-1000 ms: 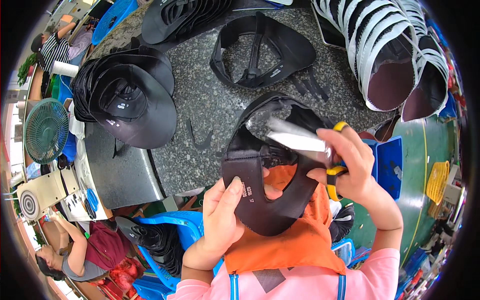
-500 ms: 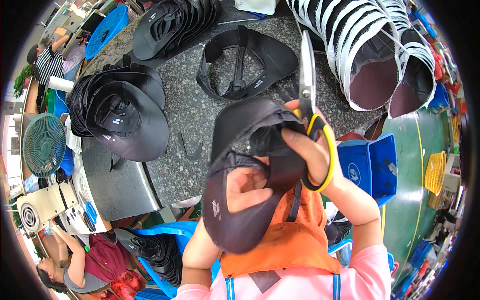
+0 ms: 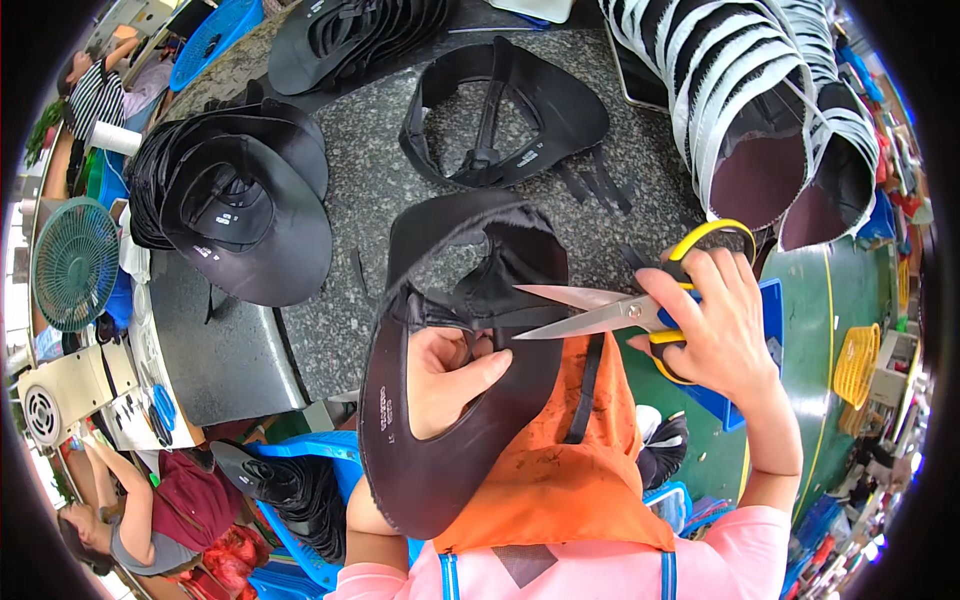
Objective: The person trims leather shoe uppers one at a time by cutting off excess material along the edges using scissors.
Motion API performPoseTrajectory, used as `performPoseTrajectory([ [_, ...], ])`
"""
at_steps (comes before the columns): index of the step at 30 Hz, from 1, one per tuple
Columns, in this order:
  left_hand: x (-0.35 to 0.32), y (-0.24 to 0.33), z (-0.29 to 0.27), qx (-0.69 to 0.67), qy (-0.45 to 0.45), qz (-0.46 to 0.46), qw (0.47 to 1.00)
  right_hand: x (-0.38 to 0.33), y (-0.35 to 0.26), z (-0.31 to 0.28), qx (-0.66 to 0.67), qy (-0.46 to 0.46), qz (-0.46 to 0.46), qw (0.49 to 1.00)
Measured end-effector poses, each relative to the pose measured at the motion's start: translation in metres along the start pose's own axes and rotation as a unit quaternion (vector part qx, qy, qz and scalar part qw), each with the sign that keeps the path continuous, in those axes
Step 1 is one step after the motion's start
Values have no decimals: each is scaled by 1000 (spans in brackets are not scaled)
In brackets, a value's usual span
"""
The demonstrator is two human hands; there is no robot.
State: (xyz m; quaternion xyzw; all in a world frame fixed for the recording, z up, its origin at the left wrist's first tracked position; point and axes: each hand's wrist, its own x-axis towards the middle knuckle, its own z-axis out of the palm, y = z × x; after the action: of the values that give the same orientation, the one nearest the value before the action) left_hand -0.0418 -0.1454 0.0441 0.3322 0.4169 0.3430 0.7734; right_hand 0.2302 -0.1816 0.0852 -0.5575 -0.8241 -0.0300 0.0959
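Observation:
My left hand (image 3: 452, 380) reaches through the opening of a black shoe upper (image 3: 420, 470) and grips its edge, thumb showing on top. The upper is held above the stone worktop, in front of my orange apron. Scissors (image 3: 635, 312) with yellow and black handles are in my right hand (image 3: 722, 318), fingers in the loops. Their blades are spread and point left; the tips overlap the upper near my left thumb. Whether they touch the material I cannot tell. Beyond it another black upper (image 3: 560, 115) lies flat on the worktop.
Stacks of black uppers (image 3: 285, 225) stand left and at the back. White-edged uppers (image 3: 755, 180) are stacked at the right. Black scraps (image 3: 605, 190) lie on the granite worktop (image 3: 345, 170). A blue bin (image 3: 772, 320) is behind my right hand. Two people work at the left.
My right hand has left the upper and swung the scissors from upright to pointing left, their blades now apart. The upper has moved slightly left in my left hand.

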Motion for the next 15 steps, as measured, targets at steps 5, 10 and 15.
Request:
performPoseTrajectory([
  [5, -3, -3, -13, -64, -47, -20, 997, 0, 3, 1, 48, -6, 4, 999],
  [10, -10, -11, -15, -19, -13, -2, 1000, -3, -4, -4, 77, -35, 5, 996],
  [15, -13, -6, -9, -12, -35, 23, 999, -3, -1, -4, 80, -1, 15, 997],
])
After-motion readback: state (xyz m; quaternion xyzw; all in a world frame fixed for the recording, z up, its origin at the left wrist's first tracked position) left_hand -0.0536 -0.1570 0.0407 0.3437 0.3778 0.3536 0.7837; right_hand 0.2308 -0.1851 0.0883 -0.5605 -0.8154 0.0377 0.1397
